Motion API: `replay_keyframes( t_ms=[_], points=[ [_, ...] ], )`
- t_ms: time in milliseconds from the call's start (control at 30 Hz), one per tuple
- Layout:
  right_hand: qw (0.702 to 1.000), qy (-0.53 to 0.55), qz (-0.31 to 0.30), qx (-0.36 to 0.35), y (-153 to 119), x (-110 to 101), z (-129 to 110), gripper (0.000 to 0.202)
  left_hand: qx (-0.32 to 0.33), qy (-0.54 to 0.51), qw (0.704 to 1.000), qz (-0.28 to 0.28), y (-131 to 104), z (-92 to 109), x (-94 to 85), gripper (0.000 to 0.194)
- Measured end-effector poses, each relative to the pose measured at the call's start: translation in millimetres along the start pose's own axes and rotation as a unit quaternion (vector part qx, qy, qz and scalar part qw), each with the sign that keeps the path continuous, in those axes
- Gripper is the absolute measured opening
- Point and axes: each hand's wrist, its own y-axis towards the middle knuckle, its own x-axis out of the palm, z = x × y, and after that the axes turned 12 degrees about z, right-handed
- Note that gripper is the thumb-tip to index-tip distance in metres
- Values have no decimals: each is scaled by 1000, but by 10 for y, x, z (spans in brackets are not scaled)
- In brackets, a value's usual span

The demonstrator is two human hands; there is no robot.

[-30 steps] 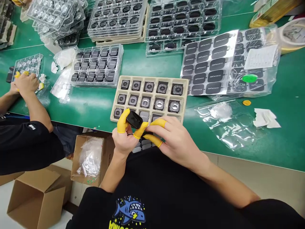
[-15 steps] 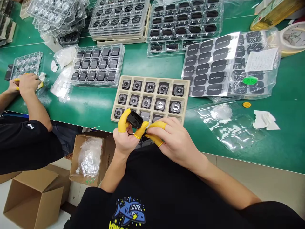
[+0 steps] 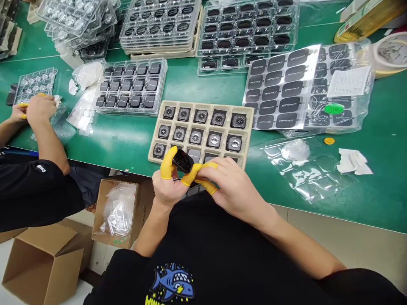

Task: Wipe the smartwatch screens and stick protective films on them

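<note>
Yellow finger cots cover fingers on both my hands. My left hand (image 3: 168, 186) grips a black smartwatch body (image 3: 183, 161) between thumb and finger, its glossy face tilted up. My right hand (image 3: 229, 184) is closed in a pinch against the left fingertips, just right of the watch. What it pinches is hidden by the fingers. Under both hands, part of a sheet with dark patches (image 3: 193, 191) shows at the table edge. Just beyond lies a beige tray (image 3: 203, 106) of smartwatch bodies, most showing their sensor backs; the hands cover part of its front row.
Right of the tray lie a sheet of black labels (image 3: 280, 91), a clear bag (image 3: 302, 169) and a yellow finger cot (image 3: 329, 140). Clear trays (image 3: 130, 87) of dark parts stand behind. At left, a co-worker's hands (image 3: 38, 110) work by another tray. A cardboard box (image 3: 136, 212) sits below.
My left hand has shifted slightly right with the watch, whose face has turned a little. My right hand stays pinched beside it. The co-worker's hands have moved slightly.
</note>
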Motion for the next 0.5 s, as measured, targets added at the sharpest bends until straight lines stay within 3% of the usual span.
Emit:
replay_keyframes(
  t_ms=[200,500],
  points=[
    [1000,4,-15,3,21,-10,2,9,15,-24,1000,-2,15,1,19,73],
    [996,19,-86,20,93,-100,49,27,44,-5,999,-5,14,-87,-7,57]
  ],
)
